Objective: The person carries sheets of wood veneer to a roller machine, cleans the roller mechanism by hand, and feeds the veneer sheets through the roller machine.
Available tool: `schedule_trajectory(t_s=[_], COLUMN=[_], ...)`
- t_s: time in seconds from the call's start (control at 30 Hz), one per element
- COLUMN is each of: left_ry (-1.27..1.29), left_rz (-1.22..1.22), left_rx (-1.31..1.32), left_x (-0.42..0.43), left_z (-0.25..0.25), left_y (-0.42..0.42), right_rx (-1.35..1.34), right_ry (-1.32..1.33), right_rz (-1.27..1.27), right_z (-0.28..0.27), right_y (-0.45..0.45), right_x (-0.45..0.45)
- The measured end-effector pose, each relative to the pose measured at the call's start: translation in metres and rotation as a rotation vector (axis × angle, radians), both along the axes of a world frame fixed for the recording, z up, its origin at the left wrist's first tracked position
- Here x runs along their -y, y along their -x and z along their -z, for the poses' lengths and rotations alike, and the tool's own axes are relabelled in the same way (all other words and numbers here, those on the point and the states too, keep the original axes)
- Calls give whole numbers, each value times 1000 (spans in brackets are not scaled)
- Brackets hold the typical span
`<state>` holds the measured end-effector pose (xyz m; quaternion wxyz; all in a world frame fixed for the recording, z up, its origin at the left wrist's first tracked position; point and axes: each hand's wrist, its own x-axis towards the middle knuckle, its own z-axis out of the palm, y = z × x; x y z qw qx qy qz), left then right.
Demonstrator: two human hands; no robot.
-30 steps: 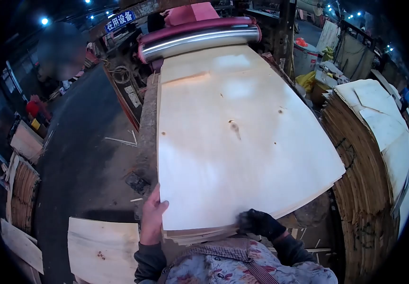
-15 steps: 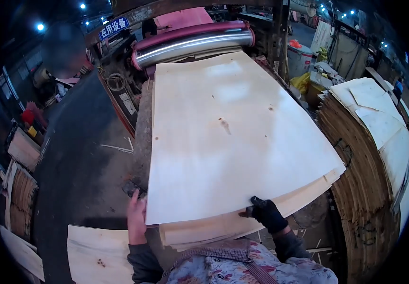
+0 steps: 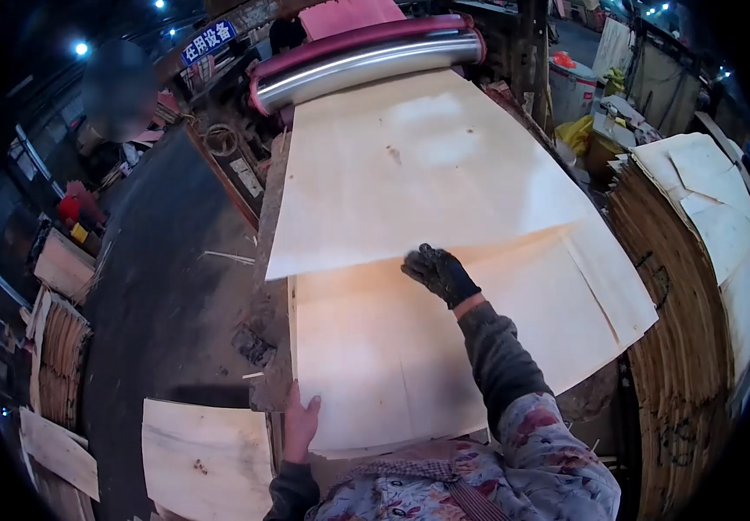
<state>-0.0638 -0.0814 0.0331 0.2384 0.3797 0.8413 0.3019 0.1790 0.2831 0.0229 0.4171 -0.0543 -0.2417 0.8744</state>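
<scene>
The upper veneer sheet (image 3: 418,174), pale with a few knots, reaches from the roller toward me. My right hand (image 3: 440,273), in a black glove, is at its near edge with fingers curled on it. That edge stands slightly raised over a second veneer sheet (image 3: 366,356). A long split runs along the right part of this lower sheet. My bare left hand (image 3: 301,423) is beside the lower sheet's near left corner, thumb apart from the fingers; some fingers are partly hidden. The shiny metal roller (image 3: 371,68) has a pink-stained roller (image 3: 358,43) above it.
A tall veneer stack (image 3: 666,286) stands close on the right. Another veneer sheet (image 3: 206,451) lies low at front left. A handwheel (image 3: 220,139) sits left of the rollers. Wood scraps (image 3: 229,257) lie on the dark floor. A white drum (image 3: 571,87) stands at back right.
The upper sheet has slid forward to the roller, baring more of the sheet below. My right hand has moved forward with its near edge. My left hand has come off the upper sheet, nearer my body.
</scene>
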Motion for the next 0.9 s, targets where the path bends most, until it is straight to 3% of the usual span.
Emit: schedule_trajectory(t_s=[0.1,0.17,0.23,0.37,0.53,0.67,0.73,0.77,0.83,0.9], left_ry=[-153,-208,-246,-358,-464,-467,-518,-563,-573,-632], left_rz=[44,43,53,90,177,167,182,193,233,240], left_rx=[37,316,446,737,807,840,905,964,952,975], left_x=[5,3,4,6,-1,-2,-1,-1,0,1], left_z=[4,-5,-15,-40,-89,-112,-123,-130,-138,-135], left_y=[4,9,10,5,-15,-13,-7,-4,2,17], right_rx=[32,158,121,285,252,372,715,721,311,326], right_ry=[83,66,51,52,253,443,179,177,463,444], right_rz=[42,-38,-236,-291,-422,-397,-181,-177,-44,102], right_z=[-9,0,20,29,20,30,33,31,26,-35], right_y=[14,16,0,-37,-92,-135,-154,-159,-165,-148], right_x=[20,40,80,186,277,316,329,329,327,322])
